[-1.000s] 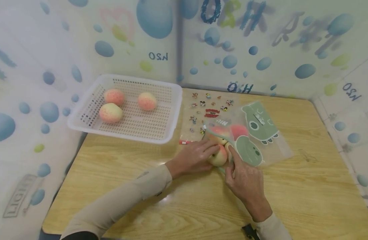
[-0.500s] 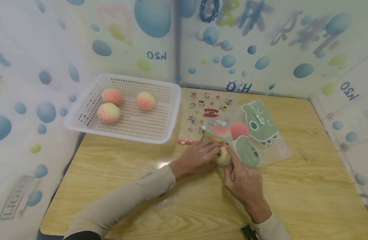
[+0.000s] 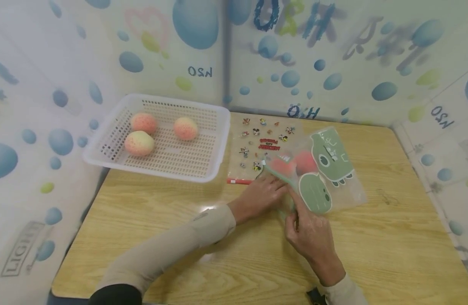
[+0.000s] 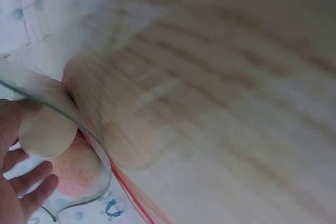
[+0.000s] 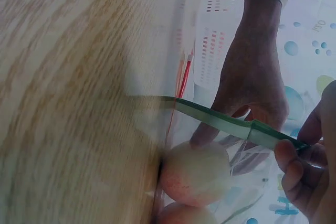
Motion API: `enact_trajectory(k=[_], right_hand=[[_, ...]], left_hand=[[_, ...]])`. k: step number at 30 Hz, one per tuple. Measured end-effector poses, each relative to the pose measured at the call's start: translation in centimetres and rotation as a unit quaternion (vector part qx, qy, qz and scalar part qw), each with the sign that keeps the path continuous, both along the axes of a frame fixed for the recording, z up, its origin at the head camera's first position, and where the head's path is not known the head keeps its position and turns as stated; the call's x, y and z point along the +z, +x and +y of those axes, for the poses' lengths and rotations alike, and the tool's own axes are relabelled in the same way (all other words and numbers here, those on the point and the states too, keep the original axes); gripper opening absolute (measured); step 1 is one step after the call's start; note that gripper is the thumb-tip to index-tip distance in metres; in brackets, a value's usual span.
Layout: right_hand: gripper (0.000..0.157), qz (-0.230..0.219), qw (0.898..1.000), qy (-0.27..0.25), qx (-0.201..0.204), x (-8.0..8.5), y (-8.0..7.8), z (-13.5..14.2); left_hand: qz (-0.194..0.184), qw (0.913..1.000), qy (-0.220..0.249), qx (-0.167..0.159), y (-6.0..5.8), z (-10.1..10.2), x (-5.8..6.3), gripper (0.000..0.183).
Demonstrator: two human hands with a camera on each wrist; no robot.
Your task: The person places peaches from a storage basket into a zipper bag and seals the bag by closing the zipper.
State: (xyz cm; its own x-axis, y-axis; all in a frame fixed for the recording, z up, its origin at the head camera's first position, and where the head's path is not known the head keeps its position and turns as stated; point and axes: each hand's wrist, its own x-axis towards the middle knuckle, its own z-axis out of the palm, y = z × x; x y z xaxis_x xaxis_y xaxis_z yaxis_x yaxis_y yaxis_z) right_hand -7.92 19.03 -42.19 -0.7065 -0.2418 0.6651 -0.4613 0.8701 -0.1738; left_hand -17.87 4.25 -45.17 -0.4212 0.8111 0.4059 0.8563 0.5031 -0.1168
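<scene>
A clear zip bag (image 3: 331, 154) with green animal prints lies on the table, its mouth edged by a green zip strip (image 5: 220, 121). My left hand (image 3: 260, 195) reaches into the mouth, thumb and fingers around a pale peach (image 5: 194, 174); the head view hides this fruit. The left wrist view shows a pinker peach (image 4: 79, 169) just beyond it in the bag. Two reddish peaches (image 3: 305, 162) show through the film in the head view. My right hand (image 3: 312, 233) pinches the strip between thumb and fingers and holds that edge up.
A white perforated basket (image 3: 173, 176) stands at the back left with three peaches (image 3: 139, 143) in it. Partly under the green-printed bag lies another clear bag (image 3: 270, 129) with cartoon figures and a red edge. A patterned wall closes off the table's (image 3: 402, 237) back.
My left hand has moved right and deeper into the bag mouth, carrying the peach out of the head view's sight. My right hand stays at the bag's edge.
</scene>
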Motion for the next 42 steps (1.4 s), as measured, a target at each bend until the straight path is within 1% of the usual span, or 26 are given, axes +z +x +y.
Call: enact_trajectory(k=[3,6,9,12,16,20,23,27,29,34,39,42], right_hand=[[0.054,-0.011,1.000,-0.010,0.002,-0.1,-0.1,0.0],[0.052,-0.019,1.000,-0.012,-0.004,-0.1,-0.4,0.2],[0.052,-0.017,1.000,-0.017,-0.012,-0.2,-0.6,0.3],[0.053,-0.019,0.999,-0.026,-0.015,-0.3,-0.8,0.3],[0.051,-0.015,0.999,-0.030,-0.023,-0.3,-1.1,0.2],[0.049,-0.002,0.999,-0.035,-0.032,-0.3,-1.3,0.1],[0.048,-0.011,0.999,-0.028,-0.041,-0.4,-1.3,0.2],[0.048,-0.036,0.998,-0.015,-0.051,-0.4,-1.2,0.3],[0.048,-0.042,0.998,-0.015,-0.051,-0.5,-1.2,0.3],[0.048,-0.038,0.998,-0.020,-0.048,-0.7,-1.2,0.3],[0.047,-0.046,0.997,-0.022,-0.049,-0.8,-1.1,0.3],[0.047,-0.050,0.997,-0.022,-0.049,-0.8,-1.1,0.3]], left_hand=[[-0.003,0.9996,-0.020,0.019,0.3,-0.5,0.1,0.041],[-0.006,0.9997,-0.016,0.017,1.0,-1.4,0.4,0.041],[0.000,1.0000,0.003,0.008,1.6,-2.4,1.1,0.038],[0.010,0.9999,0.014,0.000,2.0,-3.2,1.7,0.034],[0.023,0.9993,0.027,-0.014,2.0,-3.9,2.4,0.029],[0.032,0.9975,0.059,-0.018,1.9,-4.6,3.2,0.026],[0.051,0.9956,0.077,-0.011,1.7,-5.3,3.9,0.028],[0.047,0.9950,0.088,-0.006,1.3,-6.3,4.9,0.028],[0.043,0.9948,0.092,-0.001,1.0,-6.8,5.5,0.026],[0.056,0.9936,0.095,0.021,0.0,-8.2,6.4,0.025],[0.039,0.9932,0.103,0.037,-1.3,-10.1,7.2,0.026],[0.036,0.9913,0.116,0.051,-2.1,-11.5,7.4,0.027]])
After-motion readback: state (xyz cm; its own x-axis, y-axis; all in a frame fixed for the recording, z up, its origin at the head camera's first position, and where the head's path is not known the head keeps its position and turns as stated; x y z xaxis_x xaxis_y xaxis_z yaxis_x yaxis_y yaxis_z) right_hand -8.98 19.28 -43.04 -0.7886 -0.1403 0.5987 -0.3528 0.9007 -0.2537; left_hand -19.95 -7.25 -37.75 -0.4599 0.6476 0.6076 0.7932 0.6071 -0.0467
